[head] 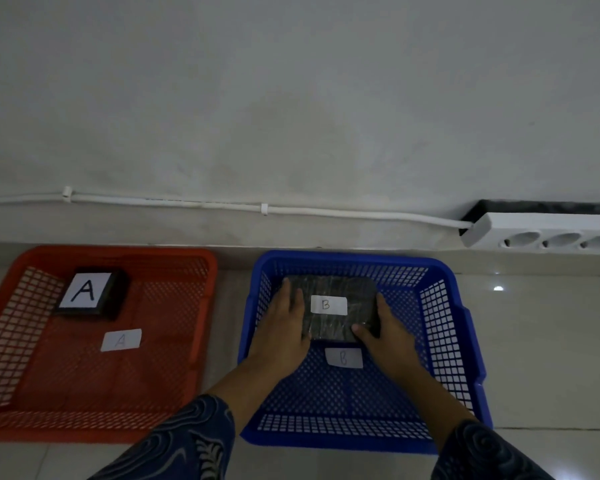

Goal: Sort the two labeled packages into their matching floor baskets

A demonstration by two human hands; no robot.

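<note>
A pale wall [291,98] fills the upper half of the view, meeting a light tiled floor [551,341] along a line just behind the two baskets. A thin white cable [222,205] is clipped along the foot of the wall and runs right to a white power strip [548,233] with three sockets showing.

On the floor to the left lies the red basket [174,393], wide and shallow with mesh walls. Just beside it on the right, with a narrow strip of tile between them, sits the blue basket [440,341], deeper, with the same mesh walls.

Two forearms in dark patterned sleeves [194,441] reach forward from the bottom edge into the blue basket. The left hand [284,327] lies with fingers stretched along the left side of a dark wrapped package [340,323], and the right hand [385,334] closes around its right side, thumb laid over the near right corner. Both hands grip this package between them, curled only as far as its width allows. It sits toward the back of the blue basket; whether it rests on the basket floor or is held just above it cannot be told.

A second dark package [115,292] lies in the far left part of the red basket, untouched by either hand.

It carries a big white label [84,289] with the letter A. The held package bears a smaller white label [328,305] marked B. A paper tag [121,339] marked A lies on the red basket's floor, near the middle, and a tag [343,357] marked B lies on the blue basket's floor just in front of the held package.
</note>
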